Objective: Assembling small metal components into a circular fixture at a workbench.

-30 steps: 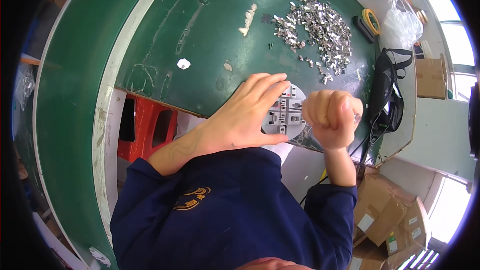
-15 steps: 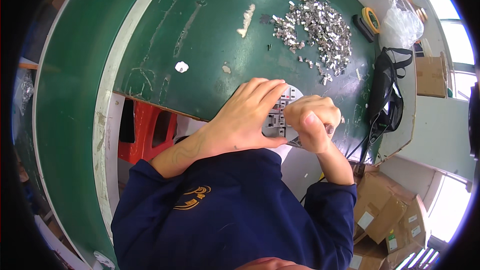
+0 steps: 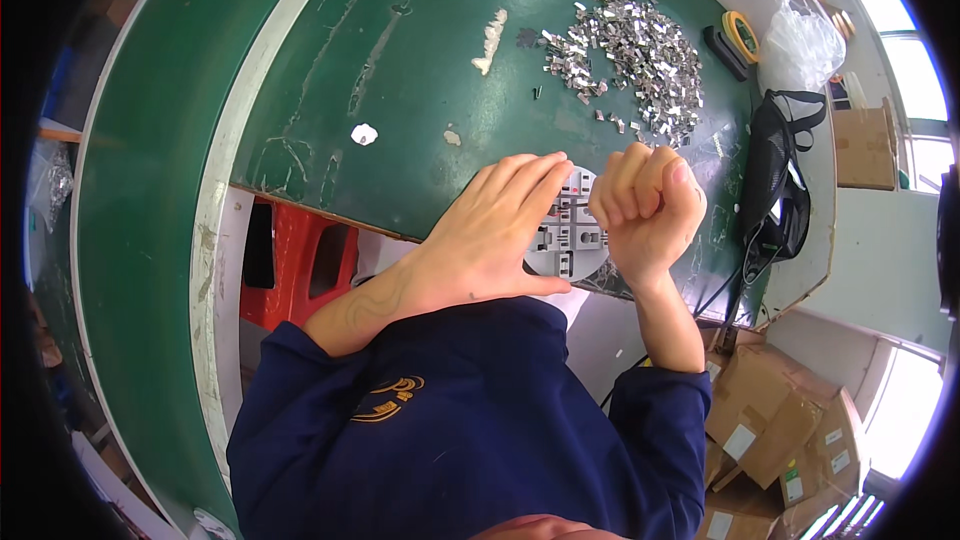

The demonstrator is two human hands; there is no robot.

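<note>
One disc [image 3: 592, 264], best braced firmly with spread left hand [image 3: 495, 230]; right hand [image 3: 650, 210] fisted nearby, cannot tell if gripping anything.

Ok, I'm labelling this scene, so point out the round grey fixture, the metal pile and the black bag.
Round grey fixture [image 3: 576, 222], head view: its upper face.
Metal pile [image 3: 645, 57], head view: its middle.
Black bag [image 3: 765, 152], head view: its body.
</note>
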